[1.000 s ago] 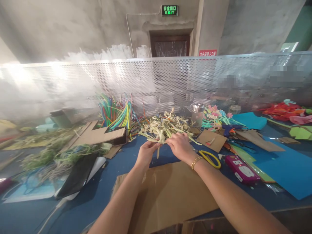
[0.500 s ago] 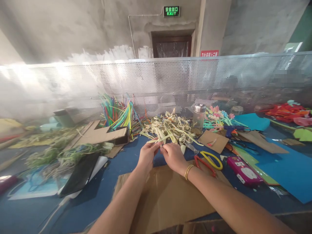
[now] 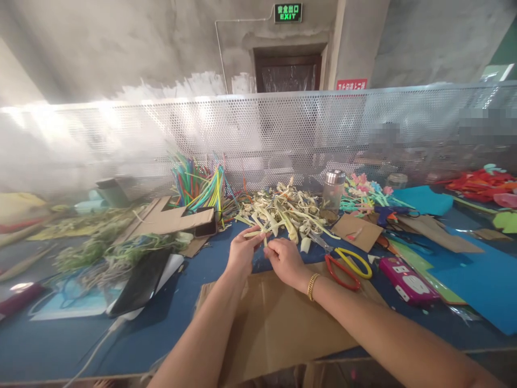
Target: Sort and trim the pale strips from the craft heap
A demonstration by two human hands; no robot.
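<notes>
My left hand (image 3: 243,250) is closed in a pinch on a pale dried husk strip (image 3: 254,234), whose ends stick out past the fingertips. Close beside it, my right hand (image 3: 286,261) is also closed, thumb and fingers pressed on the lower end of the same pale strip, as far as I can see. Both hands hover above the far edge of a brown cardboard sheet (image 3: 283,323). Just beyond them lies a heap of dried pale husk strips (image 3: 291,207). Scissors with red and yellow handles (image 3: 350,264) rest right of my right hand.
A glass jar (image 3: 333,191) stands behind the heap. Left are coloured pipe cleaners (image 3: 197,186), cut cardboard (image 3: 169,222), and a black phone-like slab (image 3: 141,283). A magenta case (image 3: 407,281) and blue sheets (image 3: 480,275) lie right. A perforated metal screen (image 3: 226,134) borders the back.
My hands have drawn slightly apart, and the right one has shifted a little down. More of the pale strip shows between the fingertips. The whole view has shifted slightly.
</notes>
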